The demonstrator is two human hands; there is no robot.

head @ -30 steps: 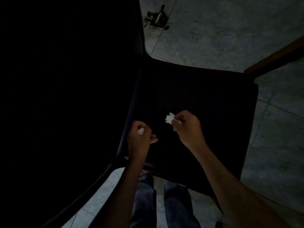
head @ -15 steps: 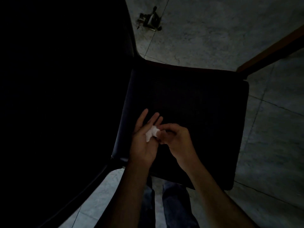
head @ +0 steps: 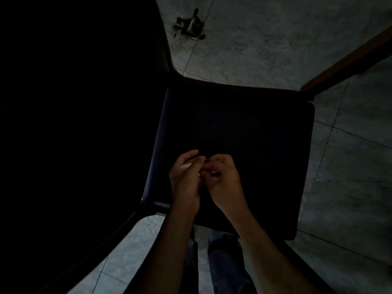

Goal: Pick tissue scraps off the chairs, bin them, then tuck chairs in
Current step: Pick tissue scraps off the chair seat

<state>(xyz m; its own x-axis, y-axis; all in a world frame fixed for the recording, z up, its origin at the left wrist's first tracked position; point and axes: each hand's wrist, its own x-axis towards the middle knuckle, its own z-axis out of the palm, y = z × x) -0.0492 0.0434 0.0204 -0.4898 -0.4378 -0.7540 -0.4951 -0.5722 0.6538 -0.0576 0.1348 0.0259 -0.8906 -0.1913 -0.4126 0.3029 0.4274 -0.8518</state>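
The fingers of the left hand curl around white tissue scraps, and the right hand fingers curl beside them. I think a loose scrap could slip out onto the dark chair seat, because the hold looks only partly closed.

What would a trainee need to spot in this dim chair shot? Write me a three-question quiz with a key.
1. True or false: the tissue scraps lie loose on the chair seat.
2. Which hand holds the white scraps? A) left hand B) right hand C) neither
3. Fill in: beyond the seat's far edge, on the floor, lies a small dark ____ whose kind cannot be told.

Key
1. False: white bits show only inside the left hand's curled fingers; none shows on the seat.
2. A; the right hand is curled close against it, and whether it grips anything cannot be told.
3. object.
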